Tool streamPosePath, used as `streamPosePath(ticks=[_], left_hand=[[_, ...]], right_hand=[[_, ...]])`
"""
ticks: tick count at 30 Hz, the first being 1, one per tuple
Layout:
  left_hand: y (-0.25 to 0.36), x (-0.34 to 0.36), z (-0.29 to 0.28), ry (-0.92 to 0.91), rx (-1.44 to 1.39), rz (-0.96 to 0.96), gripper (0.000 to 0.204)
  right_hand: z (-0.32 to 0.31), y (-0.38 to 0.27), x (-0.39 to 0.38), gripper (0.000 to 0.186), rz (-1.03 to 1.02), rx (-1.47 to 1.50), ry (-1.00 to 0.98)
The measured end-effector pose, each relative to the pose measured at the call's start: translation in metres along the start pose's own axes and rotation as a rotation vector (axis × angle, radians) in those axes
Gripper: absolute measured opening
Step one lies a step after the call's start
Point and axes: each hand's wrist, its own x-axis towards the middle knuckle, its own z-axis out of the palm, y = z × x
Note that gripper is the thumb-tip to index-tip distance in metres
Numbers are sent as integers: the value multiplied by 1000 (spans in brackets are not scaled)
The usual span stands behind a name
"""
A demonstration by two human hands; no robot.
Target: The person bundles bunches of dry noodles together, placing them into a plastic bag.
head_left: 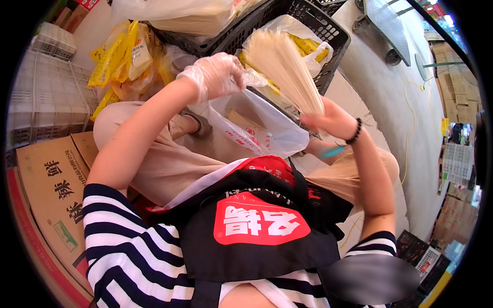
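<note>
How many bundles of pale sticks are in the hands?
1: the bundle of pale sticks is in the right hand, splayed toward the black crate. The gloved left hand shows none, though its palm is hidden.

The left arm point(146, 131) slants from the near left toward the far middle, its hand point(220, 76) (sheathed in a clear glove) bent over with fingers curled. The right arm point(374, 174) rises from the near right, elbow bent, wrist point(352, 129) turned inward, its hand point(333, 120) closed in a grip.
</note>
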Motion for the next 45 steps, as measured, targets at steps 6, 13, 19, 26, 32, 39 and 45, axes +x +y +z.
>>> streamPosePath(ticks=[6, 13, 19, 26, 32, 39, 45], left_hand=[[2, -19, 33, -434, 373, -316, 38], [2, -26, 36, -626, 349, -247, 68], [4, -32, 43, -619, 222, -181, 81], [4, -33, 40, -615, 203, -189, 78], [9, -31, 31, -662, 210, -281, 74], [0, -24, 42, -592, 282, -224, 72], [-2, -13, 46, -544, 263, -220, 50]], right_hand=[[0, 31, -32, 32, 304, -228, -168], [55, 73, 21, 38, 346, -645, -124], [105, 126, 103, 41, 472, -802, -9], [112, 203, 159, 49, 484, -868, -2], [117, 218, 146, 85, 398, -865, 18], [89, 160, 87, 72, 436, -369, -333], [81, 156, 12, 32, 91, -1062, -175]])
